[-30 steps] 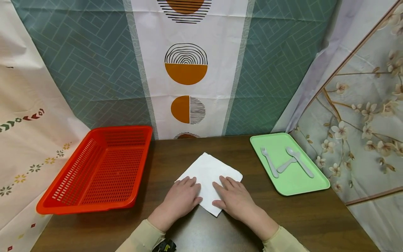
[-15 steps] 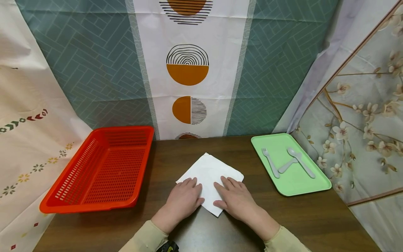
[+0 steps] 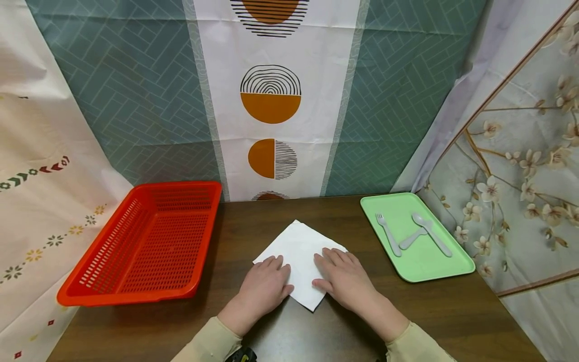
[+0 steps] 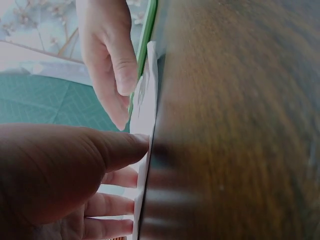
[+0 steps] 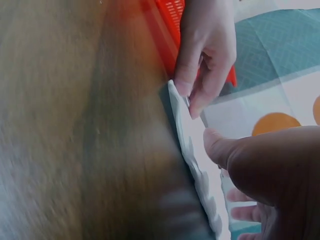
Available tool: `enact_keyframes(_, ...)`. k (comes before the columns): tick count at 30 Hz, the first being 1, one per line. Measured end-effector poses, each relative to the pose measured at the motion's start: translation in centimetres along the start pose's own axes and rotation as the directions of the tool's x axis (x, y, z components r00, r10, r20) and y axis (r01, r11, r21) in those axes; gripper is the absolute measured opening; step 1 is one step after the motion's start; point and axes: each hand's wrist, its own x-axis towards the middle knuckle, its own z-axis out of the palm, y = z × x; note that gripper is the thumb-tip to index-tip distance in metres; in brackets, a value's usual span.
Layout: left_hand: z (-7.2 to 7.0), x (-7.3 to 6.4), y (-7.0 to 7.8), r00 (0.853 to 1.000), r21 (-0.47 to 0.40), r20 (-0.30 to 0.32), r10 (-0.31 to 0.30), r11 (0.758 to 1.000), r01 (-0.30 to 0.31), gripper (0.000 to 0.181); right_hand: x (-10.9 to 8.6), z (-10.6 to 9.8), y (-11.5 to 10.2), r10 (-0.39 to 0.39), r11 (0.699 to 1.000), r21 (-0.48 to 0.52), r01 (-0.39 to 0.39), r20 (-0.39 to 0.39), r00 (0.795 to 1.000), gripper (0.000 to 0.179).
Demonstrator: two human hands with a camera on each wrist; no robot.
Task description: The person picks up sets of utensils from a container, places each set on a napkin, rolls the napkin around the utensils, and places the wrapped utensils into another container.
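A white folded cloth (image 3: 296,251) lies flat on the brown wooden table, turned so one corner points toward me. My left hand (image 3: 264,286) rests on its left side; in the left wrist view the thumb and fingertips touch the cloth (image 4: 145,115). Over the right side is my right hand (image 3: 346,279), fingers extended. The right wrist view has the thumb (image 5: 215,145) slightly off the cloth, whose layered edge (image 5: 192,155) shows there. Neither hand grips anything.
A red plastic basket (image 3: 194,296) stands at the left. At the right, a light green tray (image 3: 434,266) bears a fork (image 3: 388,234), a spoon (image 3: 431,235) and another pale utensil (image 3: 412,238) partly under the spoon. Patterned curtains (image 3: 149,100) hang behind.
My right hand has shifted a little to the right, toward the cloth's right corner. The left hand stays in place on the cloth. Basket and tray have not moved on the table.
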Motion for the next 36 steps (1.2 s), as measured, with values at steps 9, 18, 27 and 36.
enact_keyframes(9,0.1,0.2,0.1,0.999,-0.011,0.039,-0.023,1.000,0.024,0.045,-0.1,-0.6,1.7,0.014,1.000,-0.008,-0.015,-0.080,0.997,0.065)
enact_keyframes(18,0.0,0.1,0.1,1.000,-0.015,0.023,-0.018,1.000,0.019,0.042,0.2,-1.2,3.3,0.029,0.998,-0.047,-0.036,-0.141,0.990,0.067)
enact_keyframes(27,0.1,0.0,-0.1,1.000,-0.006,0.007,-0.004,1.000,0.005,0.041,0.2,-2.2,5.5,0.059,0.997,-0.034,-0.067,-0.201,0.978,0.065)
enact_keyframes(36,0.2,0.0,-0.1,1.000,-0.007,0.009,-0.006,1.000,0.006,0.042,0.2,-3.1,7.2,0.108,0.994,-0.012,-0.113,-0.186,0.977,0.064)
